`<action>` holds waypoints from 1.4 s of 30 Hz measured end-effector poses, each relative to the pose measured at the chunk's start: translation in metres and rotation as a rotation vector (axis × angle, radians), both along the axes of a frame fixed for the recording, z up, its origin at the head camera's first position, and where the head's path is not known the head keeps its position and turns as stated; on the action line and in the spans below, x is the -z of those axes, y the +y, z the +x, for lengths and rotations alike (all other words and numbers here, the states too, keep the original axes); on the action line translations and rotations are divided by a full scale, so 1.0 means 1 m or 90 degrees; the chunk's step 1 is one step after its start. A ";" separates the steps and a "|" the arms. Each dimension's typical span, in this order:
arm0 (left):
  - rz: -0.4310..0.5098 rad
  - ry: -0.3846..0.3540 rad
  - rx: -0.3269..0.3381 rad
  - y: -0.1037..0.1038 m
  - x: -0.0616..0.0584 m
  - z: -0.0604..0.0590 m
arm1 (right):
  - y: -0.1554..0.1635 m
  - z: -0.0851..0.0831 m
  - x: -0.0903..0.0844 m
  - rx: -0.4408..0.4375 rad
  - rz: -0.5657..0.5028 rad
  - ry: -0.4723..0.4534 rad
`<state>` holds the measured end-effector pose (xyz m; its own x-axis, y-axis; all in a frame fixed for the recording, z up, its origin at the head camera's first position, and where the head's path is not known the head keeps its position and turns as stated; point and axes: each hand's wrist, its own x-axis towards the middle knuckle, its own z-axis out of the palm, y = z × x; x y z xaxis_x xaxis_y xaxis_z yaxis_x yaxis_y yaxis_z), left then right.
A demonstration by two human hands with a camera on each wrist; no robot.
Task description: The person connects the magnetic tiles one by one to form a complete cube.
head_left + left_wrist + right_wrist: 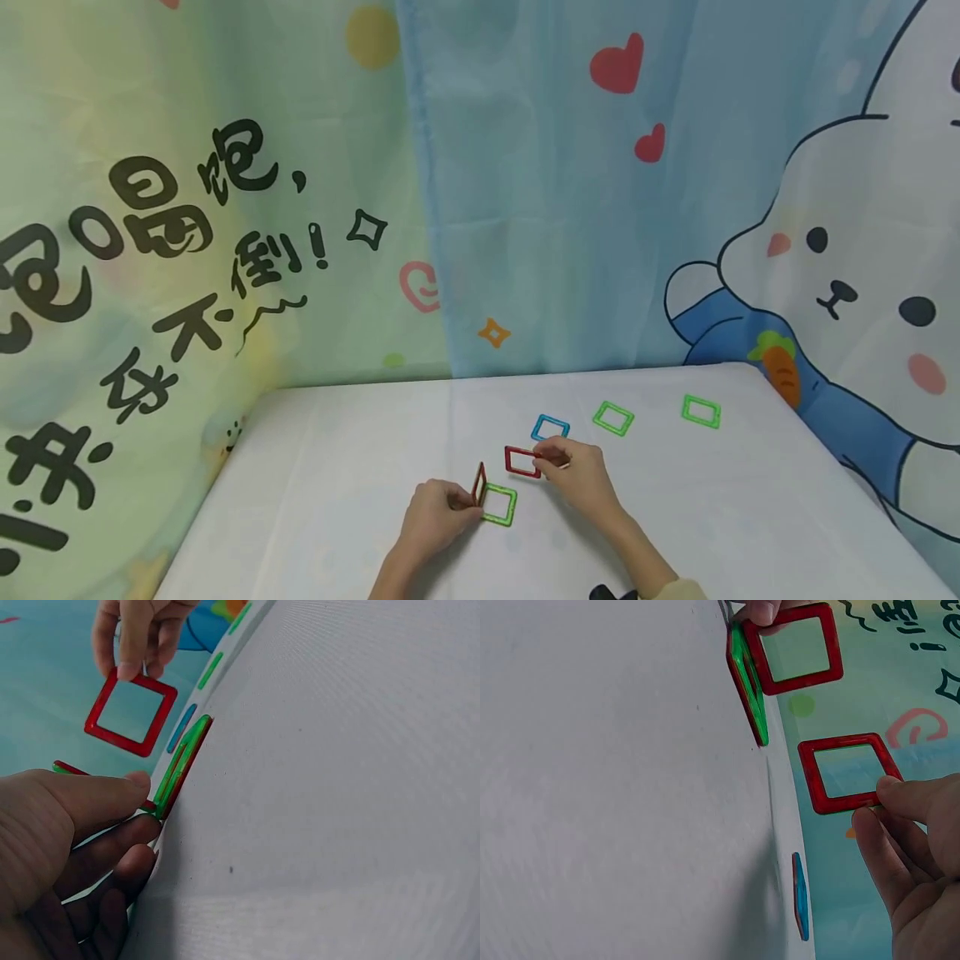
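— Fingers first: what do we see on our left hand (435,515)?

— Thumb and fingertips (139,780) are curled in a pinch on a red square frame (479,483) that stands upright on its edge. We see it rising from the left side of a green square frame (499,504) that lies flat on the white table (315,467), the two touching along that side. In the right wrist view the upright red frame (795,649) clearly stands against the green one (748,682).

— And our right hand (577,471)?

— Its thumb and forefinger (900,796) pinch the near side of a second red square frame (522,462), with the other fingers curled below. From the left wrist view that frame (131,712) hangs from the fingertips, lifted off the cloth and tilted. It sits just behind and to the right of the green frame, near it but apart.

— Where does all this lie on the table?

— Toward the front edge, about midway between the left and right edges.

— Anything else on the cloth?

— A blue square frame (551,428) lies flat just behind our right hand. Two more green frames, one (613,417) beside the blue and another (701,412) farther right, lie toward the back right corner, well apart from our hands. A printed curtain (225,208) hangs behind the table's back and left edges.
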<state>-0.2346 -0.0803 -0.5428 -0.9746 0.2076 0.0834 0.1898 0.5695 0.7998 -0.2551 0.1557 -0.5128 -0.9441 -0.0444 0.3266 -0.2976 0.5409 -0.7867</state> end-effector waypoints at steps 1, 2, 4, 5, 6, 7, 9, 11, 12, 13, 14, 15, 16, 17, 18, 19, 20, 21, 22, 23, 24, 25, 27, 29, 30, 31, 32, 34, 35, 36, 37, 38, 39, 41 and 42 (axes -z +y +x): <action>-0.003 0.000 -0.001 0.000 0.000 0.000 | -0.002 0.001 0.000 -0.001 -0.002 0.000; -0.005 0.001 -0.002 0.001 -0.001 0.000 | -0.003 0.001 0.000 -0.005 -0.006 0.005; -0.007 0.006 -0.004 0.001 -0.001 0.000 | -0.005 0.001 0.001 -0.016 -0.009 0.017; -0.007 0.009 -0.003 0.001 -0.001 0.000 | -0.006 0.001 0.001 -0.022 -0.010 0.024; -0.006 0.012 -0.002 0.001 0.000 0.000 | -0.007 0.001 0.002 -0.028 -0.011 0.031; -0.005 0.013 -0.001 0.001 0.000 -0.001 | -0.008 0.001 0.002 -0.033 -0.013 0.033; -0.003 0.016 0.001 0.002 -0.001 -0.001 | -0.009 0.001 0.003 -0.042 -0.013 0.036; -0.001 0.021 0.001 0.002 -0.002 -0.002 | -0.011 0.001 0.003 -0.048 -0.010 0.042; -0.002 0.024 -0.002 0.002 -0.003 -0.002 | -0.012 0.000 0.004 -0.052 -0.008 0.044; -0.003 0.025 -0.005 0.002 -0.003 -0.002 | -0.013 0.000 0.004 -0.056 -0.006 0.047; -0.005 0.027 -0.007 0.002 -0.004 -0.002 | -0.013 0.000 0.004 -0.058 -0.004 0.048; -0.004 0.028 -0.009 0.002 -0.004 -0.002 | -0.014 0.000 0.005 -0.059 -0.001 0.051; -0.004 0.029 -0.009 0.002 -0.004 -0.002 | -0.015 0.000 0.005 -0.061 -0.001 0.051; -0.006 0.028 -0.010 0.002 -0.004 -0.002 | -0.016 0.000 0.006 -0.064 0.000 0.045; -0.007 0.025 -0.011 0.002 -0.004 -0.001 | -0.016 0.000 0.007 -0.068 0.000 0.040; -0.008 0.021 -0.010 0.002 -0.004 0.000 | -0.017 0.001 0.008 -0.070 0.001 0.036; -0.009 0.019 -0.009 0.002 -0.003 0.000 | -0.017 0.002 0.009 -0.072 0.000 0.034; -0.009 0.019 -0.008 0.002 -0.002 0.000 | -0.018 0.002 0.009 -0.075 0.000 0.035; -0.009 0.020 -0.007 0.002 -0.001 0.001 | -0.018 0.002 0.010 -0.077 0.000 0.034; -0.010 0.021 -0.007 0.002 -0.001 0.001 | -0.019 0.003 0.010 -0.079 0.000 0.036; -0.009 0.024 -0.006 0.002 0.000 0.001 | -0.019 0.003 0.011 -0.080 -0.002 0.042; -0.007 0.027 -0.005 0.003 0.000 0.001 | -0.020 0.003 0.011 -0.078 -0.003 0.044; -0.004 0.030 -0.002 0.003 -0.001 0.000 | -0.020 0.003 0.011 -0.076 -0.005 0.046; -0.002 0.031 0.001 0.003 -0.001 0.001 | -0.021 0.003 0.011 -0.076 -0.004 0.035; -0.003 0.029 0.002 0.003 -0.001 0.001 | -0.021 0.003 0.011 -0.075 -0.003 0.029; -0.004 0.027 0.002 0.003 -0.002 0.001 | -0.021 0.004 0.011 -0.073 -0.001 0.022; -0.005 0.026 0.004 0.003 -0.002 0.001 | -0.021 0.004 0.011 -0.073 -0.001 0.019; -0.008 0.026 0.005 0.003 -0.001 0.001 | -0.021 0.004 0.010 -0.073 -0.001 0.016; -0.006 0.025 0.006 0.003 -0.001 0.001 | -0.021 0.004 0.010 -0.073 -0.001 0.018; -0.007 0.024 0.005 0.004 -0.001 0.000 | -0.022 0.004 0.009 -0.072 -0.001 0.021; -0.006 0.025 0.006 0.004 -0.001 0.000 | -0.022 0.003 0.009 -0.072 0.000 0.023; -0.004 0.024 0.006 0.003 -0.001 0.000 | -0.022 0.003 0.009 -0.073 0.000 0.023; -0.005 0.024 0.006 0.003 0.000 0.000 | -0.023 0.003 0.009 -0.073 0.002 0.022; -0.003 0.020 0.007 0.003 0.000 0.000 | -0.024 0.003 0.009 -0.069 0.006 0.016; -0.004 0.016 0.007 0.003 0.000 0.000 | -0.024 0.003 0.010 -0.068 0.006 0.013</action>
<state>-0.2344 -0.0775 -0.5432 -0.9700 0.2188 0.1059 0.2155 0.5729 0.7908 -0.2523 0.1313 -0.5225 -0.9271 -0.1476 0.3444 -0.3695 0.5130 -0.7748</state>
